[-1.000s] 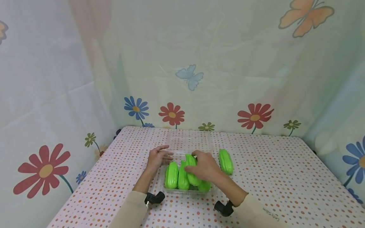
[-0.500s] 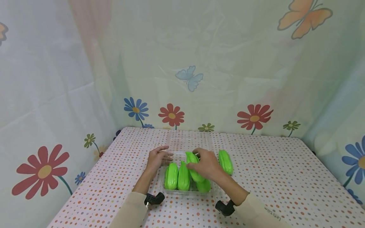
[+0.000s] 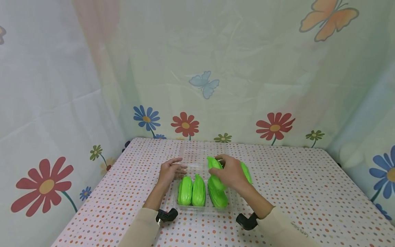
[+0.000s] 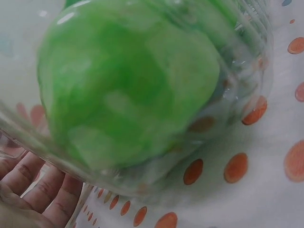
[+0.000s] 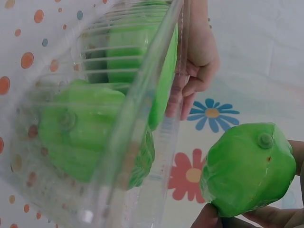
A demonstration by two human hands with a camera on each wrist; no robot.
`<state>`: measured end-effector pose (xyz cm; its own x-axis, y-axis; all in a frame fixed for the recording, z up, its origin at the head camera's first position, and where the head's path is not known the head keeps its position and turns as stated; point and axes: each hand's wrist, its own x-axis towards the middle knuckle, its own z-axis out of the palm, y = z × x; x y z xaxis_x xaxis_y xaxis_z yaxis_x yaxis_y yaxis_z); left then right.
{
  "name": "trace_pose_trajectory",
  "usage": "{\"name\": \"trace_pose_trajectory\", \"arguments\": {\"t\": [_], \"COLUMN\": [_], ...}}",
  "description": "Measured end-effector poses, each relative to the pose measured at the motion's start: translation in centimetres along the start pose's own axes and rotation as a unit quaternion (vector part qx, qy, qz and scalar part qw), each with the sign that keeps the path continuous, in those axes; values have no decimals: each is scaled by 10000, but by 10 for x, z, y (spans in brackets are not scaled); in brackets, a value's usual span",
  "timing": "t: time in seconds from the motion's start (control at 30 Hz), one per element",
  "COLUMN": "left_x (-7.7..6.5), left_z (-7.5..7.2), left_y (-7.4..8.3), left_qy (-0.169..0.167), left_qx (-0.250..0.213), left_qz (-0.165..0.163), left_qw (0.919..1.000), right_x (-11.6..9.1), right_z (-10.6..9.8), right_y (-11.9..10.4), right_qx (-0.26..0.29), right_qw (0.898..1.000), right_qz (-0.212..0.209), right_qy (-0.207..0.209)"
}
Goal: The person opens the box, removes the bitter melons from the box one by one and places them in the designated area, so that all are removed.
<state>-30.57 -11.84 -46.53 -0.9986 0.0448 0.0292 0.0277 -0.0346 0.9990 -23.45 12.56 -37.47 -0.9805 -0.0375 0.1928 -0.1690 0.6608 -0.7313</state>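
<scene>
Fingers of the right hand [image 3: 231, 171] hold a green gourd [image 3: 215, 163] above the clear container [image 3: 202, 208], long axis slanting, narrow tip pointing away, slightly left; the left hand [image 3: 169, 172], fingers loosely bent, is alongside.

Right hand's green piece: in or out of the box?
Out: the right wrist view shows the green piece beyond the clear box's rim.
</scene>
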Motion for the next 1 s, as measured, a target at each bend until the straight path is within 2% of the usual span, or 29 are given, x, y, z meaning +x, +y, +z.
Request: {"name": "trace_pose_trajectory", "arguments": {"t": [0.23,0.33,0.6,1.0], "left_x": [-17,-21,0,0], "left_z": [2,2,-1,-1], "left_y": [26,30,3,-3], "left_qy": [-119,-132,-59,25], "left_qx": [22,54,0,3], "left_qz": [16,20,-42,106], "left_qw": [9999,9999,10000,9999], "right_x": [8,10,11,13], "right_z": [-6,-9,-17,-27], "right_y": [9,12,17,37], "right_qx": [44,46,-44,-57], "right_qw": [9996,9993,9987,9957], "right_qz": [50,107,164,269], "right_qy": [283,359,485,884]}}
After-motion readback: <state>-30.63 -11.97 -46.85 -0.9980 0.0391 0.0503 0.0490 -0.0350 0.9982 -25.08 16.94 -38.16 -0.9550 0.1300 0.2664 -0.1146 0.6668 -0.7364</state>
